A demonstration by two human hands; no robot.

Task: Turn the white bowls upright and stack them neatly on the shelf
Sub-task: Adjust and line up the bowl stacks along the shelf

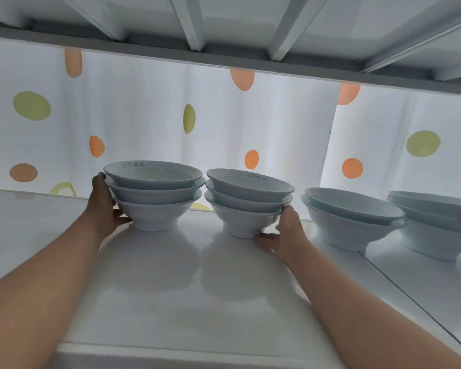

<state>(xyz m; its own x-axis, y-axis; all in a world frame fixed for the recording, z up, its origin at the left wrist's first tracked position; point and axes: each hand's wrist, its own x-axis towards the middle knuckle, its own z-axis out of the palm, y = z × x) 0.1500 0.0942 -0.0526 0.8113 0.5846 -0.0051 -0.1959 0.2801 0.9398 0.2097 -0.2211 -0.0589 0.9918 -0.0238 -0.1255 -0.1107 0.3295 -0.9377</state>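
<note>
Left stack (pixel 154 194): three white bowls, upright and nested, standing on the white shelf (pixel 171 294) towards its back
Left hand (pixel 105 206): laid against the left side of that stack, thumb up by the top rim, fingers curled to the lowest bowl near its foot; it grips the stack from one side
Middle stack (pixel 246 202): three more white bowls, upright and nested, just beside the left stack, rims nearly touching; the upper bowls sit slightly tilted
Right hand (pixel 284 233): pressed to the right side of the middle stack, thumb at the lowest bowl's rim, fingers at its foot on the shelf; it holds this stack
Right stack (pixel 349 218): two upright bowls, nested, standing apart to the right, untouched
Far-right bowls (pixel 434 222): another pile at the frame edge, partly cut off; count unclear
Backdrop: white curtain (pixel 144 115) with orange and green dots behind the shelf
Overhead: underside of an upper shelf (pixel 224 27) with white slats
</note>
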